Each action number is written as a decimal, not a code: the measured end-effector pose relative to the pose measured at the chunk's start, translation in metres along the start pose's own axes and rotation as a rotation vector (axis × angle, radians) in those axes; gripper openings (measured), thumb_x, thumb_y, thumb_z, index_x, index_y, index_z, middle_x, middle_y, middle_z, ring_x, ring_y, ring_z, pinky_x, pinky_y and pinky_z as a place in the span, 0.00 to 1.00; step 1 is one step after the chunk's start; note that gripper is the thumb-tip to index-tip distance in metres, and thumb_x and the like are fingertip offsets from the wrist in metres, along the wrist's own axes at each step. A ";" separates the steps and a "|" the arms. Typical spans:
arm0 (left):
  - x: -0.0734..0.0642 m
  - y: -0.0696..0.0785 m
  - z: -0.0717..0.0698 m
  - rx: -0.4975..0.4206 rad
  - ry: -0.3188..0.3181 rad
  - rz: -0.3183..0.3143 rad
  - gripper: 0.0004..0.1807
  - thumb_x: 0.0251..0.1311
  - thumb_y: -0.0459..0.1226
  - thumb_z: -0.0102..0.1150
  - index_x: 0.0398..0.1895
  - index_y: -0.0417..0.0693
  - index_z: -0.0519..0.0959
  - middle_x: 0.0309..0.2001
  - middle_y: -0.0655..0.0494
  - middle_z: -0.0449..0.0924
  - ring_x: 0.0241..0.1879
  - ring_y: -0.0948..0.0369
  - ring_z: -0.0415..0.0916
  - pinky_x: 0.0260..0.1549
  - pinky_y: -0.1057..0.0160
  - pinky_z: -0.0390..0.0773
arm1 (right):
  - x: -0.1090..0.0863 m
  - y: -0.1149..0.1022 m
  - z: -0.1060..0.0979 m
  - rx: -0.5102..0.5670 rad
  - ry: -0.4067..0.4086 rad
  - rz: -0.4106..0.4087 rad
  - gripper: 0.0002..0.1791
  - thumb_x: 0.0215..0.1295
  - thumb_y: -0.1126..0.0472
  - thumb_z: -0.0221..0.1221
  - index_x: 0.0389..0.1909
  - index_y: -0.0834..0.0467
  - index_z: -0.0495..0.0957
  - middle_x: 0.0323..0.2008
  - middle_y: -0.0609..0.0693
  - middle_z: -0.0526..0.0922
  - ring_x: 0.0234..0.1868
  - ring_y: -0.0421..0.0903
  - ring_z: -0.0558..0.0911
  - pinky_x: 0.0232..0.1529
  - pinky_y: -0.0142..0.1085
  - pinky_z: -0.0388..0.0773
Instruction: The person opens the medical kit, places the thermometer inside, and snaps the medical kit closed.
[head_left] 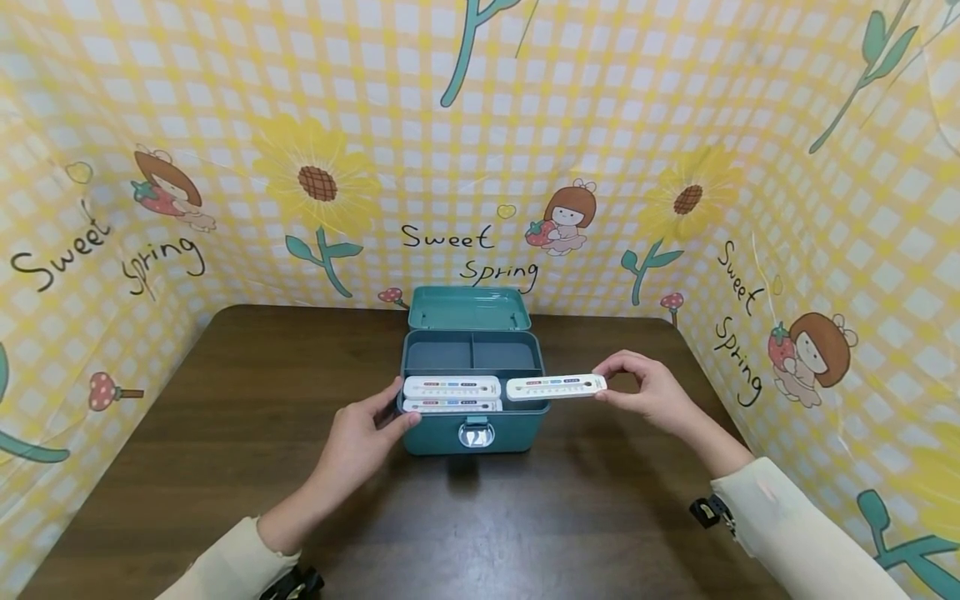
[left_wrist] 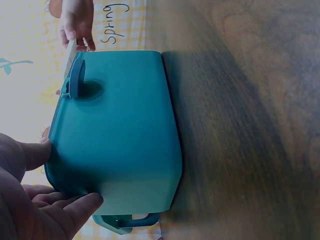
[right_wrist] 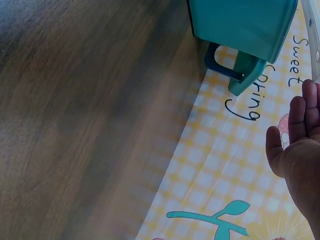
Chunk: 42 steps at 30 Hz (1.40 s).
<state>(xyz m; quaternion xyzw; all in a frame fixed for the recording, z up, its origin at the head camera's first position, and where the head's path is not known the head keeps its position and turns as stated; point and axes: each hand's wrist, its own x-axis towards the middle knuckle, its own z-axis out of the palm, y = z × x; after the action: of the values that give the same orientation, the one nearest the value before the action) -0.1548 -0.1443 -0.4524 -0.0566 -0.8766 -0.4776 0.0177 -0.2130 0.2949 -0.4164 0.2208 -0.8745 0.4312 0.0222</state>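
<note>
A teal storage box [head_left: 471, 437] with a front clasp [head_left: 476, 433] stands with its lid [head_left: 470, 308] tipped back. My left hand [head_left: 365, 433] holds the box's left front corner, thumb at the rim and fingers against the side. At the front of the opening, two flat white thermometers [head_left: 452, 387] with coloured marks and scales lie one behind the other. My right hand [head_left: 648, 390] pinches the right end of another white thermometer [head_left: 555, 387] between thumb and fingers. Held level, it overlaps the box's right rim in the head view.
A two-part grey-blue tray [head_left: 438, 350] sits at the back of the box opening. The box has a side handle [right_wrist: 220, 65]. Brown wooden table [head_left: 262, 400] surrounds it, with a yellow checked cloth wall [head_left: 465, 167] behind and at both sides.
</note>
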 end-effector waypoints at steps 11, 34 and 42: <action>0.000 0.000 0.000 0.007 0.000 0.008 0.39 0.65 0.49 0.68 0.76 0.45 0.67 0.72 0.46 0.69 0.67 0.53 0.75 0.54 0.54 0.81 | 0.010 -0.007 0.002 -0.054 -0.076 -0.006 0.14 0.59 0.62 0.75 0.44 0.48 0.84 0.45 0.43 0.84 0.48 0.43 0.78 0.59 0.39 0.72; 0.001 -0.001 0.002 0.014 -0.001 0.007 0.39 0.64 0.49 0.69 0.75 0.46 0.67 0.72 0.47 0.69 0.66 0.54 0.75 0.53 0.56 0.82 | 0.032 -0.029 0.001 -0.251 -0.231 -0.081 0.15 0.56 0.56 0.77 0.43 0.45 0.85 0.41 0.38 0.83 0.45 0.42 0.78 0.50 0.40 0.77; 0.001 0.000 0.000 -0.001 -0.004 0.008 0.39 0.65 0.49 0.68 0.76 0.47 0.66 0.73 0.47 0.68 0.66 0.54 0.75 0.53 0.57 0.82 | 0.042 -0.045 0.000 -0.304 -0.290 -0.183 0.15 0.56 0.59 0.77 0.43 0.48 0.85 0.42 0.39 0.83 0.46 0.43 0.81 0.51 0.42 0.80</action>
<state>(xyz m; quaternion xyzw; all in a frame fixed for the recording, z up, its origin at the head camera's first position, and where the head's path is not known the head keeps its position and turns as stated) -0.1555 -0.1445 -0.4519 -0.0613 -0.8760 -0.4780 0.0177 -0.2325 0.2553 -0.3736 0.3528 -0.8999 0.2544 -0.0317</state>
